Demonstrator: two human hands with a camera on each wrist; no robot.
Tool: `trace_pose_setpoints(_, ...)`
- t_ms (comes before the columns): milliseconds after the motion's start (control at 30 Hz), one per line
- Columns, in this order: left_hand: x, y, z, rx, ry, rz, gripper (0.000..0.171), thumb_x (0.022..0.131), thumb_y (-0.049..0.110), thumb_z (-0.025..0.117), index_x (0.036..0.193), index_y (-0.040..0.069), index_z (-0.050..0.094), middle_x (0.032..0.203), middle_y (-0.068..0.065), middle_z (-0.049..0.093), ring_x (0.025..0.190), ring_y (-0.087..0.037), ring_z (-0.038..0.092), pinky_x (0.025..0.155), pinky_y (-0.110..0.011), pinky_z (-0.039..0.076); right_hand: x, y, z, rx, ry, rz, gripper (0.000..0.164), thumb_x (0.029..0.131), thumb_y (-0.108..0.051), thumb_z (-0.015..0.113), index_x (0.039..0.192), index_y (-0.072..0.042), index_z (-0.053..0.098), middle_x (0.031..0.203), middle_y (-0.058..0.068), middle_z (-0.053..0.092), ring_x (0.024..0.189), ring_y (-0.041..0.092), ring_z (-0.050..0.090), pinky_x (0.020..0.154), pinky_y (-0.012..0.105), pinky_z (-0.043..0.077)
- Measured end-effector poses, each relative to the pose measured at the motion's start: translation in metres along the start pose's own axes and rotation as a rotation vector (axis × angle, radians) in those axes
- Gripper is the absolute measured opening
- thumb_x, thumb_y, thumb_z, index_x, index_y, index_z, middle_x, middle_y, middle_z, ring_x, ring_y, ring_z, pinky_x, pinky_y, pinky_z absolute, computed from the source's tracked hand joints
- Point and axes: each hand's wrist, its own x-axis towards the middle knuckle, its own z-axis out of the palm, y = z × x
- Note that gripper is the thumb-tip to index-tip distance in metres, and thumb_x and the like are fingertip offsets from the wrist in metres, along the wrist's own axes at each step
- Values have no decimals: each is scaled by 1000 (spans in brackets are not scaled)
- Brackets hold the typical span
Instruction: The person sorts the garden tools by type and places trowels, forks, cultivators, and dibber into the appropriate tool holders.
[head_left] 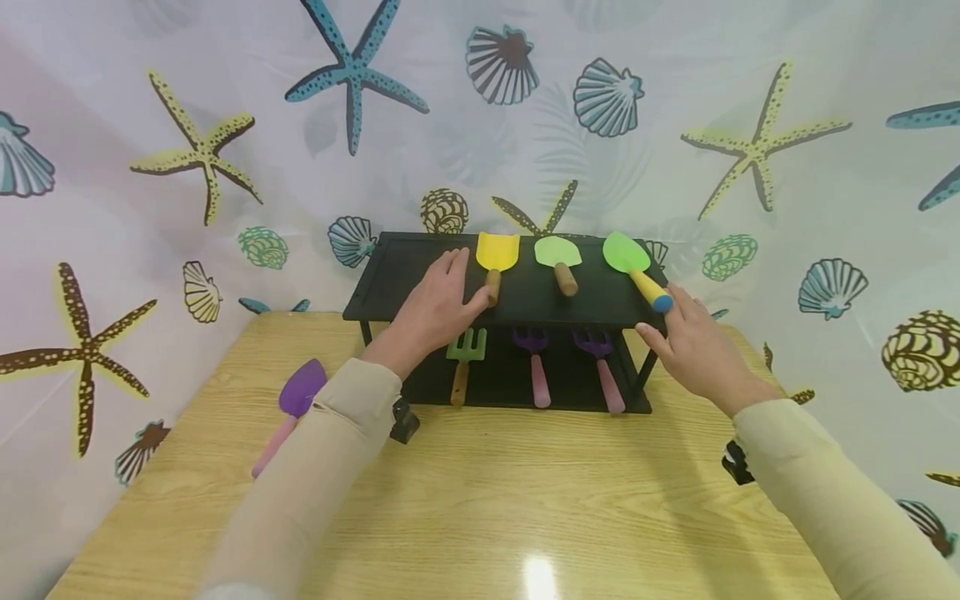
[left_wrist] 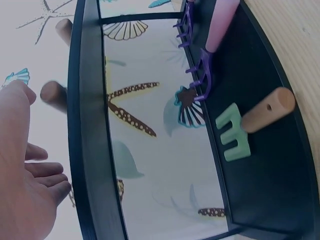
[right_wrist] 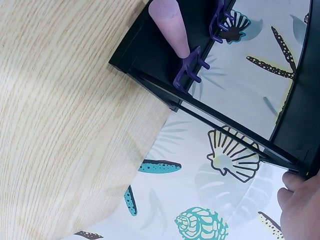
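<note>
My left hand hovers over the shelf top, fingers extended and thumb near the wooden handle of a yellow shovel. In the left wrist view the fingers hold nothing. At the rack's right end is my right hand, its fingers by the blue handle tip of a green trowel. The right wrist view shows fingertips right at the rack's corner; the rest of that hand is mostly out of frame. Between the two tools lies a pale green shovel with a wooden handle.
A black two-tier rack stands on the wooden table. Its lower tier bears a green hand fork and two purple forks with pink handles. A purple trowel lies left. Patterned cloth hangs behind.
</note>
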Motion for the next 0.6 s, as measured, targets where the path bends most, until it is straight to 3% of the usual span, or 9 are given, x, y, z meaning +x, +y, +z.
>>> trace_pose_setpoints(267,-11,-23,-10,29,18,-38,74,89,53,37,145,13,11,150,-8,18,138,-24,17,109,-42,26,0,-1,-1,-9,2,-4,82,92,-56,26,133,15,27,146,25,12,129,49,21,104,60,19)
trace_pose_setpoints(600,-30,-55,-27,29,49,-81,74,90,54,34,145,13,9,150,-8,15,138,-26,16,109,-45,25,0,1,0,-9,2,-13,78,92,-56,24,114,16,48,147,25,11,128,50,20,105,59,18)
